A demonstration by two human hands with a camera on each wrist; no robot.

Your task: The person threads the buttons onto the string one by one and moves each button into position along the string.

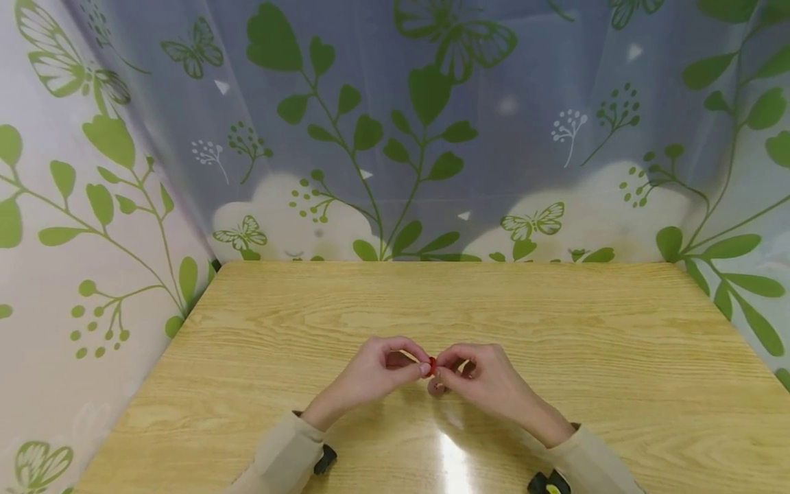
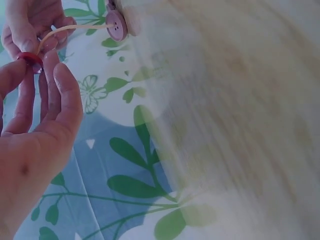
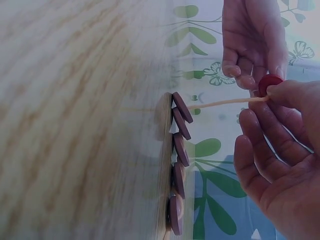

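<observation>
Near the front middle of the table, my left hand (image 1: 373,372) pinches a red button (image 2: 31,61) by its edge between thumb and forefinger. Opposite it, my right hand (image 1: 490,379) pinches a pale cord (image 3: 225,102) close to the red button, fingertips almost meeting those of the left. From there the cord runs down to several brownish buttons (image 3: 179,180), which lie tilted in an overlapping row on the tabletop. One brown button (image 2: 116,26) shows its holes, with the cord passing into it. The cord's tip is hidden by the fingers.
The wooden table (image 1: 296,295) extends to a back edge against a patterned curtain (image 1: 382,137) with green leaves and butterflies. Similar cloth hangs at both sides. A dark strap (image 1: 325,459) sits at the left sleeve, another dark device (image 1: 548,482) at the right.
</observation>
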